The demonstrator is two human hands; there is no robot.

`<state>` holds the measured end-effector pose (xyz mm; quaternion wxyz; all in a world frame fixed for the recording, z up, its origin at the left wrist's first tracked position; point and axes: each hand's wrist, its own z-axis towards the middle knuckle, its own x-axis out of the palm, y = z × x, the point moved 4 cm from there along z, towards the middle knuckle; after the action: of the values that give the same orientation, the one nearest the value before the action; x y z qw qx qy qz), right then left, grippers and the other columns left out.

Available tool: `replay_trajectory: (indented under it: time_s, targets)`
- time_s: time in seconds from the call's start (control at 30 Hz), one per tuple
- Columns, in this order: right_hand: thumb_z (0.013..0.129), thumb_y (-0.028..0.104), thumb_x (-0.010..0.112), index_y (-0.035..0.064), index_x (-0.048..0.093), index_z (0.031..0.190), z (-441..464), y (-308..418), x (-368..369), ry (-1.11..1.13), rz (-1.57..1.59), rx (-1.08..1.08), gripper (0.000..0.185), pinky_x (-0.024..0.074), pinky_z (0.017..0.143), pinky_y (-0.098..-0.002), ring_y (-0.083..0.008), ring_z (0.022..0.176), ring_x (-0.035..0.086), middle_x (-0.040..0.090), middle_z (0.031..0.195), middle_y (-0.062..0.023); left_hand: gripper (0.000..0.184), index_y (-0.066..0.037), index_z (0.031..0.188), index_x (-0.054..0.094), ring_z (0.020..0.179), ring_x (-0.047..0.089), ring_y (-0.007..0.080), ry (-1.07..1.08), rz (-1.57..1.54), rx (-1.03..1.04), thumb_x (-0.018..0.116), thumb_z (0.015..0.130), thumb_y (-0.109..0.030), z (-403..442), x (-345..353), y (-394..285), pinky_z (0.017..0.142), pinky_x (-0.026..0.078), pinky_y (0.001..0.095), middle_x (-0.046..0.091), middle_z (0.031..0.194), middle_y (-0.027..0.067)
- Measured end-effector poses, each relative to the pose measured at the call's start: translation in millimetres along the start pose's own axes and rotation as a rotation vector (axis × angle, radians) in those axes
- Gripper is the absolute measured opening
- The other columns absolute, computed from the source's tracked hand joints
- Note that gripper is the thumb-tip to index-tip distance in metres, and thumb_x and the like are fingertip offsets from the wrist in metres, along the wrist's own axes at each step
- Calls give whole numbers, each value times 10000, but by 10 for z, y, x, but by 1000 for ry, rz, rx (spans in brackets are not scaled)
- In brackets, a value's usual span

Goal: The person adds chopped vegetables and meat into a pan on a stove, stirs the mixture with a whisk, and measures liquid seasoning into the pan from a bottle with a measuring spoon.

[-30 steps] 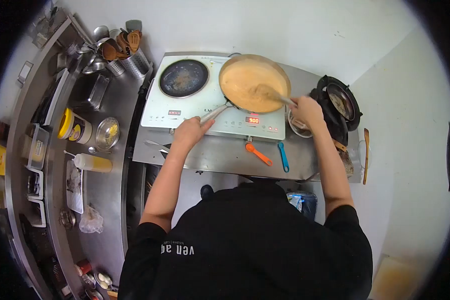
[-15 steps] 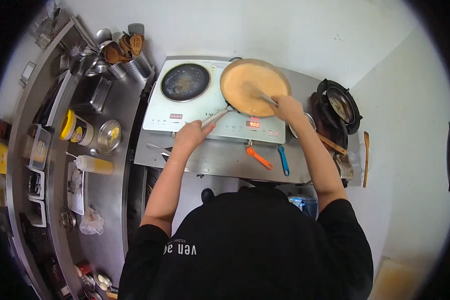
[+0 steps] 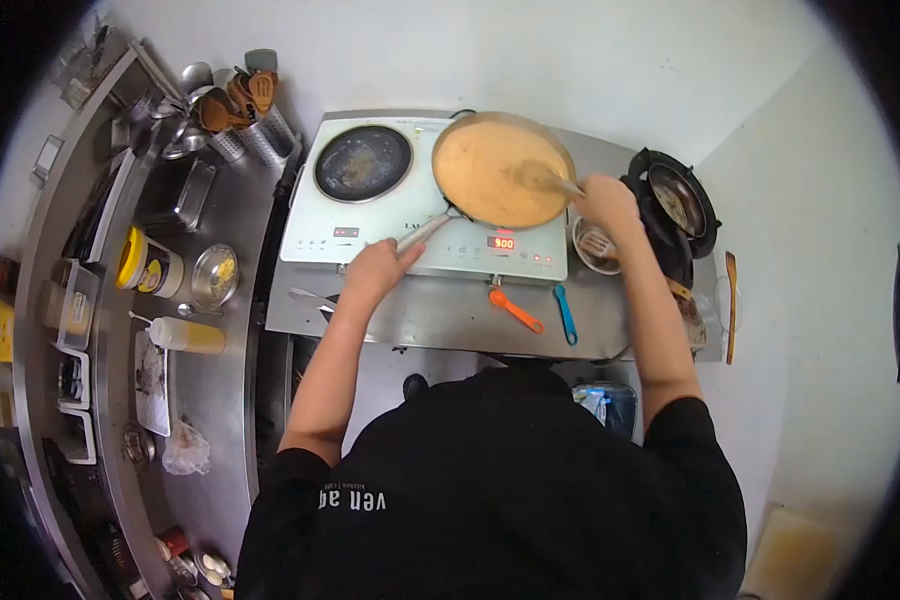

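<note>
My left hand [image 3: 372, 274] is closed around the metal handle of a frying pan [image 3: 566, 150], which sits on the right burner of a white double cooktop [image 3: 300, 225]. Creamy orange sauce [image 3: 485, 165] fills the pan. Over the pan's right side, my right hand [image 3: 608, 205] grips a whisk [image 3: 555, 182], its head dipped in the sauce and blurred by motion. Below my right forearm, a small bowl [image 3: 578, 250] holds a slotted wooden-looking utensil. An orange measuring spoon [image 3: 516, 311] and a blue measuring spoon [image 3: 567, 316] lie in front of the cooktop.
On the left burner rests a dark round pan or plate [image 3: 363, 163]. Black pans on a burner [image 3: 682, 205] stand at right, near a long wooden utensil [image 3: 731, 305]. The left counter carries a yellow-lidded tub [image 3: 155, 262], a squeeze bottle [image 3: 187, 336] and utensil holders [image 3: 268, 138].
My right hand has moved right and slightly up, carrying the whisk toward the pan's right side. The small bowl shows more now. My left hand stays on the pan handle.
</note>
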<state>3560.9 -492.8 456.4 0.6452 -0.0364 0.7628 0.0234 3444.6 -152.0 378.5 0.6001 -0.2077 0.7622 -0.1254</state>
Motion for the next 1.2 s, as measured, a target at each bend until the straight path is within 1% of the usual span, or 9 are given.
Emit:
replay_trajectory:
  time_s: [0.17, 0.23, 0.3, 0.4, 0.47, 0.63, 0.77, 1.07, 1.2]
  targets:
    - [835, 332, 617, 168, 696, 1081, -95, 364, 143, -137, 74, -145, 306, 532, 764, -437, -321, 854, 675, 695, 924, -148, 700, 41, 959, 655, 894, 658, 389, 8, 12, -10, 489, 865, -632, 27, -18, 13, 799, 512, 465, 667, 894, 269]
    - [828, 317, 630, 171, 695, 1091, -313, 123, -54, -4, 37, -156, 308, 533, 762, -430, -310, 855, 678, 698, 901, -142, 697, 40, 959, 656, 895, 658, 390, 3, 17, -13, 489, 865, -630, 28, -62, 11, 803, 511, 464, 667, 894, 269]
    - [813, 283, 649, 178, 701, 1087, -189, -35, -141, 14, 22, -12, 298, 535, 761, -426, -302, 840, 680, 700, 839, -140, 695, 39, 959, 657, 895, 658, 390, 25, 17, -13, 490, 866, -629, -4, 2, 3, 807, 510, 464, 667, 894, 269]
    - [819, 271, 641, 171, 687, 1117, 37, 202, 100, 14, 12, 61, 318, 533, 776, -434, -309, 860, 674, 697, 882, -155, 755, 67, 962, 638, 882, 657, 393, -3, -7, 1, 475, 861, -663, 24, -13, 4, 796, 505, 456, 661, 884, 278]
    - [823, 244, 635, 153, 676, 1130, 54, 458, 191, -68, 20, -145, 323, 528, 794, -438, -324, 886, 665, 690, 938, -168, 745, 64, 958, 641, 881, 658, 391, 12, 4, -10, 477, 864, -656, -7, -59, -13, 792, 506, 455, 662, 879, 277]
    - [822, 172, 608, 141, 690, 1071, -451, 261, -415, -134, -5, -227, 263, 534, 761, -435, -322, 876, 663, 683, 944, -136, 729, 54, 953, 652, 874, 661, 387, 25, 1, -6, 484, 865, -649, 11, -24, -4, 789, 507, 454, 665, 858, 268]
    - [836, 171, 629, 192, 665, 1147, -586, 263, -535, -299, -145, -354, 314, 511, 695, -434, -308, 808, 642, 624, 897, -96, 735, 53, 959, 656, 858, 666, 383, 12, 2, -17, 488, 858, -654, 29, -39, 25, 787, 509, 452, 668, 842, 257]
    - [830, 164, 629, 183, 667, 1123, -676, 158, -393, -385, -78, -295, 296, 538, 663, -426, -311, 794, 660, 622, 942, -99, 747, 52, 964, 657, 857, 667, 380, 7, 15, -13, 478, 855, -665, 13, -32, -4, 792, 511, 450, 669, 849, 260]
    - [858, 204, 602, 143, 657, 1132, -281, -21, -122, -240, -15, -129, 286, 530, 715, -441, -334, 847, 657, 651, 946, -153, 756, 52, 996, 654, 881, 664, 378, 27, 27, -29, 470, 858, -668, 17, -43, -8, 808, 508, 445, 671, 875, 259]
